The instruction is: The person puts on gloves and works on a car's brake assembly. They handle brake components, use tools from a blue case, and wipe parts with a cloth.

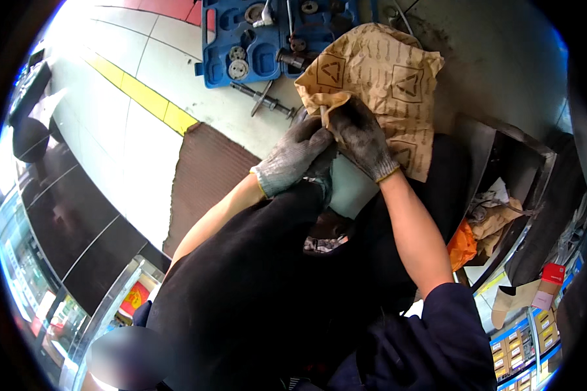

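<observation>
My left hand (292,156), in a grey, dirt-stained knit glove, is closed near my knee; a short pale piece (323,114) pokes up by its fingertips, too small to identify. My right hand (359,140), in a similar dark-stained glove, grips the crumpled edge of a large brown printed paper sheet (404,111), which spreads up and right over my right leg. The two hands meet, fingertips close together. Above them lie a blue tool case (216,68) with round metal discs and fittings, and a long metal screw tool (274,104) on the pale floor.
A torn brown mat (205,169) lies left of my legs, beside yellow-striped and black tiles. At right stands a metal bin (541,163) holding crumpled paper and an orange bag (462,244), with small boxes (522,345) beyond. A glass display case (127,290) is at lower left.
</observation>
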A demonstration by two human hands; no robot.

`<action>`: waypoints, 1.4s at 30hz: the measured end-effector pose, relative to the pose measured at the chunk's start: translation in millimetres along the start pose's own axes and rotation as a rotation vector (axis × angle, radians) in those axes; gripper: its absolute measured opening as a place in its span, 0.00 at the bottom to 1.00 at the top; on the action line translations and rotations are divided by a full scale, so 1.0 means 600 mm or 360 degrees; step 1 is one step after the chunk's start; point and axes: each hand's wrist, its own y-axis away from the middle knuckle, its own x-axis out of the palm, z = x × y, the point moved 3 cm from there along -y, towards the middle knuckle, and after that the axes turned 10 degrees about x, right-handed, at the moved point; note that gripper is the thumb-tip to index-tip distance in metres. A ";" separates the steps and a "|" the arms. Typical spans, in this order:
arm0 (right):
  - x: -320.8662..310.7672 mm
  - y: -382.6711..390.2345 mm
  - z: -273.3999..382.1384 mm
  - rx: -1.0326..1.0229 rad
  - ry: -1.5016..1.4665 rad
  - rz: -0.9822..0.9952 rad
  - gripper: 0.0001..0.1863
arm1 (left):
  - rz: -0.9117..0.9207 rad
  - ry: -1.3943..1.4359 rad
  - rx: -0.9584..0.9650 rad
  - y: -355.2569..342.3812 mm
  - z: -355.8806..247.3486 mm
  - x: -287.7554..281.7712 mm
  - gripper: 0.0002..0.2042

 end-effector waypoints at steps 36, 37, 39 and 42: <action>0.011 -0.035 -0.015 0.0652 -0.1204 -0.0417 0.19 | 0.0100 -0.0847 -0.0035 -0.022 0.008 -0.015 0.21; -0.001 -0.027 -0.013 0.0239 -0.0477 -0.0447 0.20 | 0.0073 -0.0847 -0.0109 -0.021 0.005 -0.020 0.20; 0.003 -0.015 0.012 -0.0637 0.0939 -0.0474 0.24 | -0.0041 -0.0924 -0.0154 -0.022 -0.010 -0.036 0.19; 0.022 -0.021 0.012 0.0592 -0.1202 0.0563 0.33 | 0.0048 -0.1320 0.0045 -0.024 0.011 -0.058 0.14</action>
